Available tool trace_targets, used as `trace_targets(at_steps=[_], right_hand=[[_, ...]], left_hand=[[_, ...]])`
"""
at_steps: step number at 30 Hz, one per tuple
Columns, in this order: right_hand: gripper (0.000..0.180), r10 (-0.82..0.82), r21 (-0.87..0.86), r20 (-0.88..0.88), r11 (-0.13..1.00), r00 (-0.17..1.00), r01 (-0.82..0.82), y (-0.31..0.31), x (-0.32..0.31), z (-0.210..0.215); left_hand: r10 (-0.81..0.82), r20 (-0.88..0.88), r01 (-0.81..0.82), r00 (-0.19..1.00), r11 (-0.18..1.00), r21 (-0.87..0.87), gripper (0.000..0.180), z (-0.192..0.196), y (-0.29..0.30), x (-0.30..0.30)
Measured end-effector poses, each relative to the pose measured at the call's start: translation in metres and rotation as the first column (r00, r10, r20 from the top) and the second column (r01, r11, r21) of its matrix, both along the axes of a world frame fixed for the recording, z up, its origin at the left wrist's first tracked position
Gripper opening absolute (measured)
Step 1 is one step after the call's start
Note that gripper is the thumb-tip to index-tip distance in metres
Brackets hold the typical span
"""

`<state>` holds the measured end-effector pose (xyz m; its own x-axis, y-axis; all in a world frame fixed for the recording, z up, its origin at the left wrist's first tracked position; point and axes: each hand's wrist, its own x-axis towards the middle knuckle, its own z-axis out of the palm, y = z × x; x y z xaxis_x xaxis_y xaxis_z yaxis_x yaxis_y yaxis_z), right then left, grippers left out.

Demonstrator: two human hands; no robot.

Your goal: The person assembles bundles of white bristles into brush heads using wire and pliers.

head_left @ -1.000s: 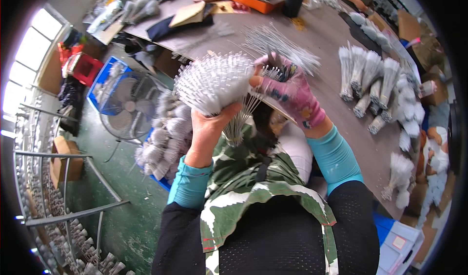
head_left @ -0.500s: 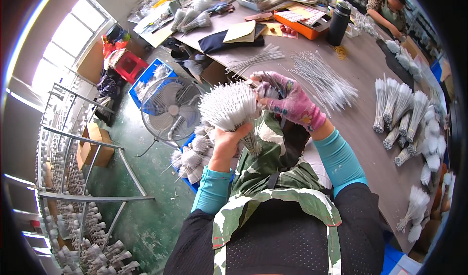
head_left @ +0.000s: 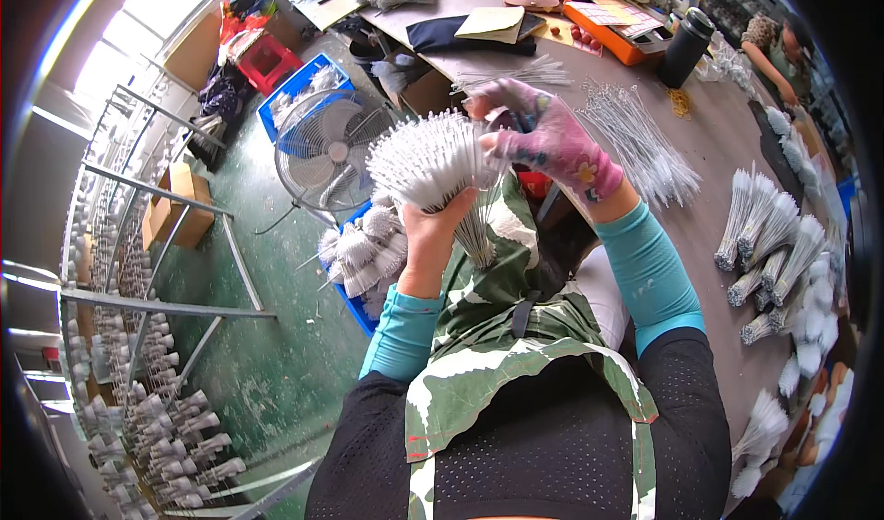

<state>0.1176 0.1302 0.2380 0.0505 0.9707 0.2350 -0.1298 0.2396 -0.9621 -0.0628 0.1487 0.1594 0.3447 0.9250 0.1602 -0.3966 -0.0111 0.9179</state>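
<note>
Bundle has come a little lower than before | my left hand (head_left: 440, 221) clenched under the white-tipped wire-stem bundle (head_left: 431, 156), tips upward, above my lap | gloved right hand (head_left: 552, 142) pinches stems at its edge, to steady them.

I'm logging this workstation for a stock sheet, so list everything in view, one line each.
Bundle of white-tipped stems: one, white, held up in front of the chest.
Loose wire stems: one spread pile, silvery, on the table past the right hand.
Finished bundles: many, white, laid along the table's right side.
Table: one, brown.
Fan: one, grey, on the green floor.
Cup: one, black, on the table.
Tray: one, orange, far table end.
Metal racks: grey, at left.
Left hand: bare, grips the bundle from below.
Right hand: patterned pink glove, at the bundle's top.
</note>
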Motion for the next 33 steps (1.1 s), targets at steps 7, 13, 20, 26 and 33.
trace_targets(at_steps=[7, 13, 20, 26, 33], right_hand=[[0.024, 0.02, -0.124, 0.468, 0.991, 0.883, 0.043, 0.007, 0.032, 0.018], [0.02, -0.032, 0.285, 0.529, 0.948, 0.848, -0.142, 0.001, 0.039, 0.027], [0.021, -0.049, 0.01, 0.461, 0.999, 0.886, 0.05, -0.007, 0.074, 0.005], [0.049, 0.017, 0.221, 0.636, 0.954, 0.771, -0.203, -0.007, 0.047, 0.028], [0.023, 0.08, 0.093, 0.472, 0.986, 0.878, -0.14, -0.007, 0.05, 0.018]], left_hand=[[0.019, -0.009, -0.019, 1.0, 0.999, 0.026, 0.031, 0.001, 0.0, 0.014], [0.011, -0.015, -0.011, 1.0, 1.0, 0.005, 0.031, 0.006, 0.004, 0.033], [-0.001, 0.108, 0.002, 0.994, 1.0, -0.004, 0.038, -0.004, 0.0, 0.04], [-0.009, 0.124, 0.013, 0.992, 0.999, -0.038, 0.041, -0.017, -0.001, 0.035], [-0.033, 0.255, 0.058, 0.966, 0.994, -0.089, 0.039, -0.019, 0.003, 0.026]])
